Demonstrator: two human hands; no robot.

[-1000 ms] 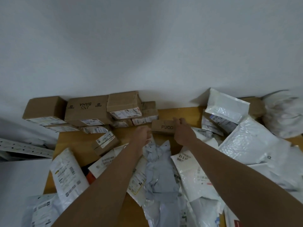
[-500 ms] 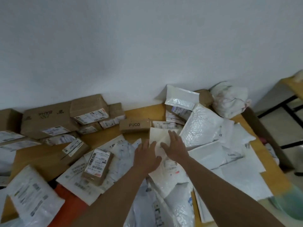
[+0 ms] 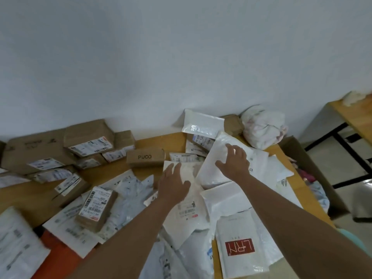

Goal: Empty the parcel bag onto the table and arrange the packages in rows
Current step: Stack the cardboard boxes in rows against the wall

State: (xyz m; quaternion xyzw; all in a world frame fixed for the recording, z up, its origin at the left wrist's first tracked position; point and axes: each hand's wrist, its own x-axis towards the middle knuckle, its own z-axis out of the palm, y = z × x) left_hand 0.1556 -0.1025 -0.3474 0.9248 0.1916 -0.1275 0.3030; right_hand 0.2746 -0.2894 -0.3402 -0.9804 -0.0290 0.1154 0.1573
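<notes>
Wooden table (image 3: 161, 140) heaped with parcels; left hand (image 3: 173, 186), right hand (image 3: 234, 162) flat on mailers, gripping nothing.

I see a smooth tabletop (image 3: 161, 140) of orange-toned wood with a low sheen. The PUCO box (image 3: 145, 157) is matt brown cardboard, as are the cartons (image 3: 88, 135) to its left, which carry slick white paper labels. To its right, a bubble mailer (image 3: 215, 162) looks pebbled and semi-glossy, and the clear-fronted pouch (image 3: 202, 123) behind it shines like plastic film. Further right, a crumpled bundle (image 3: 262, 128) looks like soft, thin plastic or cloth; I cannot tell which.
</notes>
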